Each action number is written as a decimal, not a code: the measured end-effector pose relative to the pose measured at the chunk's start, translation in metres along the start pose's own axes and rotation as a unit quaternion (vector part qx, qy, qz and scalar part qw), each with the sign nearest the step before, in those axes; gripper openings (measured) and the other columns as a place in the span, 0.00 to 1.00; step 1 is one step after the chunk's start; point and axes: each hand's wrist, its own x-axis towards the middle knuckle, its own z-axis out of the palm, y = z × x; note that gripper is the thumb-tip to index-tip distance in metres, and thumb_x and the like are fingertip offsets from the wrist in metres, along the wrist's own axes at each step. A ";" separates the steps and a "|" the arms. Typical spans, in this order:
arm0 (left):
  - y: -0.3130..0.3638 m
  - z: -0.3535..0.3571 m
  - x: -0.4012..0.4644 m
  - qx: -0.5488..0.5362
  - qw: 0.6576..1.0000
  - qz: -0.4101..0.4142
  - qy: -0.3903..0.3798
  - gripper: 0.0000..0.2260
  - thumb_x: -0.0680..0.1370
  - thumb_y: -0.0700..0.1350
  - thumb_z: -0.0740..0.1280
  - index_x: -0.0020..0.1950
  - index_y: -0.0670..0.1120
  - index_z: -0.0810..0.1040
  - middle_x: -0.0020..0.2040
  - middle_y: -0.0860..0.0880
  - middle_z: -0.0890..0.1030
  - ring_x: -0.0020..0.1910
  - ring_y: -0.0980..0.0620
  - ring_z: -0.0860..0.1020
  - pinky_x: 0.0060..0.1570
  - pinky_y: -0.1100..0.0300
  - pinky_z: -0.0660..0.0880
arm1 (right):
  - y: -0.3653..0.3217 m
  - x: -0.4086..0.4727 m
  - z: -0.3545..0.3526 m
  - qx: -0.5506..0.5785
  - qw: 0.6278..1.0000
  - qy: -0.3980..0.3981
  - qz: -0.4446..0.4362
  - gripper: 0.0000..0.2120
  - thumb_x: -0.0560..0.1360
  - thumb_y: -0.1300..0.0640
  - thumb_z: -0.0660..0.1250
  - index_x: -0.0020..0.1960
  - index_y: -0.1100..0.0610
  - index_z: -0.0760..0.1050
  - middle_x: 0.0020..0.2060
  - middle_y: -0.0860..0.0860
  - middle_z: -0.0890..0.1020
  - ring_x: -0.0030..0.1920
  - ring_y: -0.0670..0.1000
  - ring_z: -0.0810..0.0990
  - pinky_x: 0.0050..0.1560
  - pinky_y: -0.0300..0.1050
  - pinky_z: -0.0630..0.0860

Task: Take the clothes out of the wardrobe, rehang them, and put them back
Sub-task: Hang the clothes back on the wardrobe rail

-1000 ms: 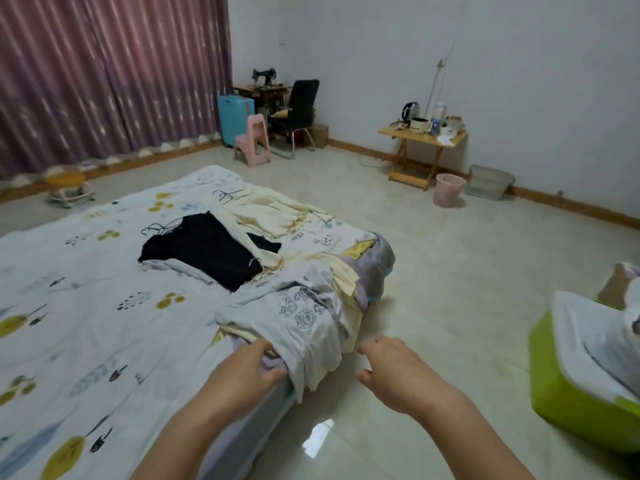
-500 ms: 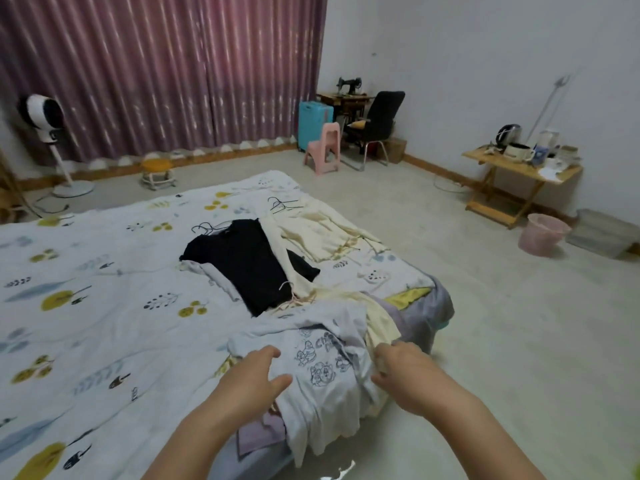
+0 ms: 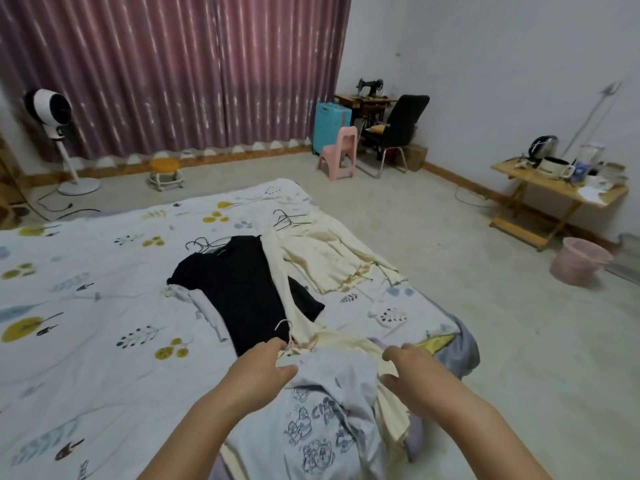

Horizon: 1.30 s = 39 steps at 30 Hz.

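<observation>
The pale grey cotton T-shirt with blue cartoon prints lies rumpled at the lower centre of the frame, on the bed corner over cream garments. The left hand rests half-curled on its upper edge beside a thin pink hanger; the right hand hovers spread at its right side, holding nothing. Lifting now could drag the cream layer underneath, or snag that hanger, onto the floor.

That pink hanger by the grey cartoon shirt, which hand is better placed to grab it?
Left. The left hand has its fingertips right at the pink hanger, while the right hand sits across the grey shirt, farther off.
</observation>
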 end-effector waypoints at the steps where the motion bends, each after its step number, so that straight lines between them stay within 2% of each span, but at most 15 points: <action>1: 0.005 -0.005 0.015 0.004 1.000 0.002 -0.003 0.22 0.79 0.53 0.59 0.71 0.49 0.62 0.68 0.49 0.69 0.61 0.52 0.72 0.57 0.60 0.70 | 0.004 0.010 -0.003 0.002 1.000 -0.001 0.005 0.18 0.80 0.49 0.57 0.66 0.55 0.67 0.63 0.54 0.71 0.64 0.56 0.69 0.58 0.47 0.69; 6: 0.033 -0.019 0.084 0.021 1.000 0.014 -0.008 0.22 0.79 0.53 0.60 0.71 0.48 0.63 0.65 0.49 0.71 0.49 0.55 0.74 0.52 0.59 0.74 | 0.033 0.059 -0.019 0.005 1.000 -0.001 0.023 0.19 0.79 0.49 0.57 0.68 0.54 0.66 0.63 0.54 0.71 0.65 0.55 0.68 0.59 0.46 0.68; 10: 0.063 -0.016 0.128 0.025 0.999 0.015 -0.021 0.23 0.79 0.53 0.60 0.72 0.48 0.61 0.69 0.48 0.69 0.56 0.51 0.76 0.55 0.58 0.74 | 0.068 0.095 -0.035 0.008 1.000 0.000 0.024 0.18 0.79 0.49 0.56 0.66 0.54 0.67 0.63 0.54 0.71 0.64 0.56 0.68 0.60 0.47 0.68; 14: 0.106 -0.002 0.172 0.037 0.999 0.012 -0.021 0.23 0.80 0.52 0.59 0.73 0.48 0.60 0.69 0.48 0.68 0.62 0.50 0.73 0.58 0.59 0.71 | 0.118 0.131 -0.052 0.007 1.000 0.004 0.011 0.17 0.80 0.50 0.55 0.66 0.54 0.66 0.63 0.54 0.71 0.64 0.55 0.68 0.60 0.48 0.68; 21: 0.198 0.039 0.245 0.027 0.999 -0.022 0.013 0.23 0.80 0.52 0.58 0.73 0.46 0.60 0.70 0.47 0.68 0.63 0.49 0.72 0.59 0.58 0.72 | 0.220 0.197 -0.091 -0.048 0.997 0.003 -0.057 0.20 0.80 0.47 0.55 0.68 0.56 0.65 0.64 0.55 0.70 0.66 0.55 0.67 0.60 0.46 0.66; 25: 0.234 0.061 0.274 0.004 0.998 -0.051 0.027 0.24 0.80 0.52 0.58 0.74 0.46 0.59 0.71 0.47 0.67 0.66 0.49 0.70 0.60 0.58 0.70 | 0.259 0.234 -0.110 -0.067 0.993 -0.008 -0.092 0.21 0.80 0.47 0.55 0.69 0.55 0.63 0.64 0.55 0.69 0.66 0.56 0.66 0.62 0.49 0.66; 29: 0.244 0.068 0.298 -0.007 0.996 -0.087 0.033 0.24 0.80 0.52 0.58 0.74 0.47 0.59 0.71 0.47 0.66 0.66 0.49 0.70 0.58 0.59 0.71 | 0.279 0.274 -0.122 -0.081 0.989 -0.015 -0.124 0.20 0.80 0.48 0.55 0.69 0.55 0.63 0.64 0.55 0.70 0.65 0.56 0.66 0.60 0.49 0.67; 36: 0.235 0.046 0.364 -0.022 0.989 -0.137 0.057 0.23 0.80 0.52 0.58 0.73 0.48 0.59 0.69 0.47 0.67 0.58 0.51 0.74 0.52 0.60 0.73 | 0.276 0.366 -0.136 -0.078 0.983 -0.025 -0.162 0.19 0.80 0.47 0.55 0.68 0.55 0.64 0.63 0.55 0.70 0.64 0.57 0.67 0.58 0.49 0.68; 39: 0.224 0.032 0.408 -0.035 0.985 -0.156 0.066 0.23 0.80 0.51 0.58 0.74 0.48 0.58 0.70 0.48 0.67 0.59 0.52 0.74 0.56 0.60 0.72 | 0.263 0.420 -0.146 -0.083 0.979 -0.032 -0.182 0.19 0.80 0.48 0.56 0.67 0.56 0.64 0.62 0.56 0.70 0.63 0.56 0.67 0.58 0.48 0.67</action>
